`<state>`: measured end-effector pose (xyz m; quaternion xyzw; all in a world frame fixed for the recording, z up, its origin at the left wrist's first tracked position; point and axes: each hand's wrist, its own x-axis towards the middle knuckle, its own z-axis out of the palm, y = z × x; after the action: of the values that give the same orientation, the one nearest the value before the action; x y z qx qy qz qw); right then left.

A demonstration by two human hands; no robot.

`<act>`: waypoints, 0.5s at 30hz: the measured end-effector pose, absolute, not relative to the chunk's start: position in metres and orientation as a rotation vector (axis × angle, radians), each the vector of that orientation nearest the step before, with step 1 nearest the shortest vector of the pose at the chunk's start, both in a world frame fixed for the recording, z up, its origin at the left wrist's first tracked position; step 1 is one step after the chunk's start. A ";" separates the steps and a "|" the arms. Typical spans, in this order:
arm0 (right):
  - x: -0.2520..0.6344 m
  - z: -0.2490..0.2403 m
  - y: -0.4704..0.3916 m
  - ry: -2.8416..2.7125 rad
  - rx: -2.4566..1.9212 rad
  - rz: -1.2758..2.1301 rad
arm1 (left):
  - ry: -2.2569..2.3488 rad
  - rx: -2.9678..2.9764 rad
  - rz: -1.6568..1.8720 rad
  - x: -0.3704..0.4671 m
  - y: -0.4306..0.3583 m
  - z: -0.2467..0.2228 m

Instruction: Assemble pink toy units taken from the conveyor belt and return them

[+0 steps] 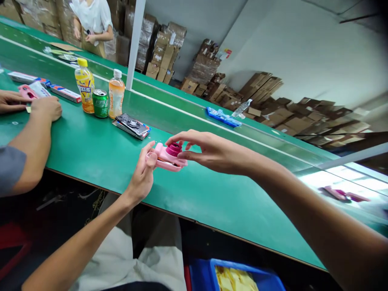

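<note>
Just above the green table (218, 194) I see a pink toy camera (165, 157) with a dark pink round lens part. My left hand (144, 169) grips its left end between thumb and fingers. Around the dark pink lens part (173, 149) curl the fingers and thumb of my right hand (203, 151). An open gap with something dark inside shows along the toy's near side. Whether the lens part is fixed to the body I cannot tell.
A co-worker's hands (45, 106) hold a pink item at left. Bottles (116, 95), a green can (100, 103) and flat packs (131, 126) stand beyond my hands. Pink parts (344, 194) lie at right. Below the table edge is a blue bin (263, 279). Another person (92, 24) stands across.
</note>
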<state>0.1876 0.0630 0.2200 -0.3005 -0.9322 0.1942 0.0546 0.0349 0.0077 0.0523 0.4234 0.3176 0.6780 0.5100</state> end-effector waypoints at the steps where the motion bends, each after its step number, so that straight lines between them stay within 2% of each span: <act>1: 0.189 0.223 0.066 -2.839 -0.926 0.639 | 0.698 1.008 1.602 0.034 0.011 0.055; 5: 0.194 0.231 0.079 -2.739 -1.055 0.829 | 0.576 1.006 1.581 0.030 0.019 0.064; 12: 0.187 0.211 0.073 -2.290 -1.693 0.989 | 0.888 1.379 1.598 0.041 0.012 0.062; 15: 0.190 0.207 0.072 -2.362 -1.591 1.164 | 0.840 1.264 1.564 0.052 0.010 0.059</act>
<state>0.1899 0.0716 0.2065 -0.5167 -0.7674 0.3782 0.0324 0.0518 0.0096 0.0588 0.5141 0.3417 0.6362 0.4628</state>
